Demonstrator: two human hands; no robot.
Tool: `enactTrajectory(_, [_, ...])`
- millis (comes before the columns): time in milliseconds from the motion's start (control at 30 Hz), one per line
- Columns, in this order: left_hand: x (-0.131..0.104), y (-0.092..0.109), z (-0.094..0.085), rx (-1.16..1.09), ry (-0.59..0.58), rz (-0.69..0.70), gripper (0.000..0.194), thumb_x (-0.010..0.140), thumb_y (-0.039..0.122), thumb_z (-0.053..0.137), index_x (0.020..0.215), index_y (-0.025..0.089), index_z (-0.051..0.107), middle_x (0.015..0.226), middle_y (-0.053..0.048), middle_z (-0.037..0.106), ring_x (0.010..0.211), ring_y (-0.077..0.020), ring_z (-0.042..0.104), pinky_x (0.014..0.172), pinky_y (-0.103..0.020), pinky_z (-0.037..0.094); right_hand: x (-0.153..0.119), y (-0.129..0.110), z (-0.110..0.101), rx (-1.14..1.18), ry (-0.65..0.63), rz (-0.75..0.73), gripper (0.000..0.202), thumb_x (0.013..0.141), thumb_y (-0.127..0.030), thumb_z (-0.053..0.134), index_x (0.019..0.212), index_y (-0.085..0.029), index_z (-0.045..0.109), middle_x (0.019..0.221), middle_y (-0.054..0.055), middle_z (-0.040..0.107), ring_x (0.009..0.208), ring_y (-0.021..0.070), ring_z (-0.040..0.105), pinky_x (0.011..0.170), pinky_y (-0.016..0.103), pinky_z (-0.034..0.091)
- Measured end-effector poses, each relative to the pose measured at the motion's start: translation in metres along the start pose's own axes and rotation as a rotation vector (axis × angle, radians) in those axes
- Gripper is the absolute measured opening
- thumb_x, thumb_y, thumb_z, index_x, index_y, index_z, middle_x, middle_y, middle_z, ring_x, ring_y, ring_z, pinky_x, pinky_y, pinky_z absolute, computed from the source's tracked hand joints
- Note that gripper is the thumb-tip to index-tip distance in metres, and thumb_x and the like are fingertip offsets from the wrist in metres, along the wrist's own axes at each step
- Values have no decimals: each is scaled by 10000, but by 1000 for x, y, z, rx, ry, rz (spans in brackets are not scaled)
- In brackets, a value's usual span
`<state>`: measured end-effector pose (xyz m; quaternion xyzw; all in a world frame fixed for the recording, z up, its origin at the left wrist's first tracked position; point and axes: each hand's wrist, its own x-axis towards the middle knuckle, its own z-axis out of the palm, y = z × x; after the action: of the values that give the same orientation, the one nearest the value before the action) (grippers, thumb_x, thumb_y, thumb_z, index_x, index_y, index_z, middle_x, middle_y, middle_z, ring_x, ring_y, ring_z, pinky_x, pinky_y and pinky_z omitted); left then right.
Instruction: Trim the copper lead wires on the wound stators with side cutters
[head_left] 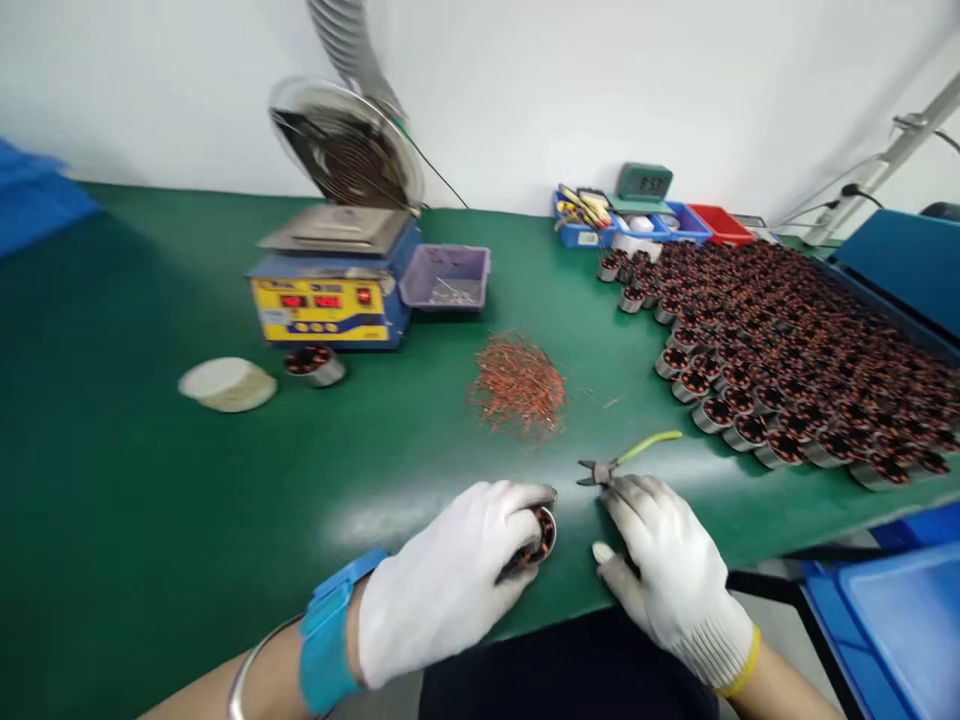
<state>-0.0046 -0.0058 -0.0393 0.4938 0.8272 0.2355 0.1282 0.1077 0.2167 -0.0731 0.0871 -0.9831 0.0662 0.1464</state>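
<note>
A copper-wound metal part (547, 535) is held on the near side of the copper wire pile (519, 388), its rim turned outward from the gloved left hand (454, 570), whose thumb and fingers are clamped around it. It is judged to be stiff and rather heavy for its size; its smooth shell may slip against fabric, and the windings could be nicked, so it is best taken by the outer wall. Nearer and rightward of the pile, the right hand (667, 565) is placed beside the cutters (598, 473), thumb and fingers apart; whether a handle is touched cannot be told. Rows of similar parts (787, 340) are set right of the pile, and a yellow-fronted device (322, 312) is placed to its left.
</note>
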Motion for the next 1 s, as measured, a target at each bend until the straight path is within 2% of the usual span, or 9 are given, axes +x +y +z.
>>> enactTrajectory(67, [-4, 1, 4, -77, -8, 2, 262, 760, 163, 607, 1006, 251, 588, 1391, -85, 522, 1164, -280, 585, 944, -431, 514, 0, 5, 0, -23, -18, 107, 436, 883, -339, 541, 1229, -74, 545, 1212, 203, 613, 1092, 366, 563, 908, 547, 499])
enactTrajectory(133, [-9, -3, 0, -178, 33, -103, 711, 615, 221, 738, 1269, 279, 466, 1483, -119, 416, 1275, -338, 507, 1010, -464, 493, 0, 9, -3, -15, 30, 145, 468, 896, -348, 531, 1280, -81, 503, 1242, 214, 591, 1116, 367, 556, 916, 551, 489])
enactTrajectory(267, [-8, -7, -4, -394, 32, -273, 1302, 409, 306, 842, 1486, 274, 111, 1382, -135, 507, 1181, -346, 577, 974, -444, 535, 6, -5, -13, 285, 83, 138, 385, 884, -394, 563, 1199, -176, 522, 1207, 148, 607, 1083, 283, 595, 889, 424, 514])
enactTrajectory(400, [5, 3, 13, -438, 9, -409, 1240, 441, 383, 826, 1482, 194, 178, 1279, -135, 572, 1071, -304, 637, 935, -410, 539, 24, -31, -16, 501, -79, 291, 291, 778, -391, 686, 982, -222, 567, 970, 48, 639, 869, 219, 622, 774, 347, 514])
enactTrajectory(500, [13, 11, 22, -403, 55, -430, 932, 618, 370, 701, 1433, 159, 301, 1049, -78, 671, 921, -249, 681, 828, -362, 547, 31, -38, -12, 525, -45, 277, 47, 829, -240, 582, 828, -224, 538, 866, 24, 630, 808, 190, 597, 753, 322, 480])
enactTrajectory(600, [15, 15, 23, -324, 99, -408, 754, 672, 310, 610, 1378, 168, 387, 904, -37, 693, 799, -224, 689, 743, -333, 528, 25, -32, -6, 471, 3, 253, 85, 852, -185, 503, 776, -224, 509, 834, 22, 632, 771, 174, 590, 719, 300, 458])
enactTrajectory(733, [13, 14, 22, -282, 114, -400, 788, 630, 298, 623, 1375, 170, 398, 907, -38, 705, 813, -248, 692, 741, -340, 520, 22, -23, -5, 226, -20, 309, 88, 874, -219, 487, 809, -212, 546, 816, 45, 621, 741, 200, 583, 692, 325, 444])
enactTrajectory(867, [13, 12, 23, -378, 113, -380, 856, 656, 303, 619, 1437, 140, 309, 947, -41, 712, 839, -229, 695, 758, -325, 527, 36, -22, -8, 442, -138, 213, 173, 887, -291, 549, 1035, -215, 599, 990, 51, 653, 920, 208, 609, 815, 321, 460])
enactTrajectory(1000, [15, 10, 21, -436, 90, -376, 853, 632, 259, 616, 1428, 142, 332, 966, -37, 712, 844, -214, 694, 765, -310, 535, 45, -19, -7, 423, -225, 305, 104, 867, -261, 574, 773, -231, 606, 772, -11, 658, 738, 168, 613, 657, 270, 422])
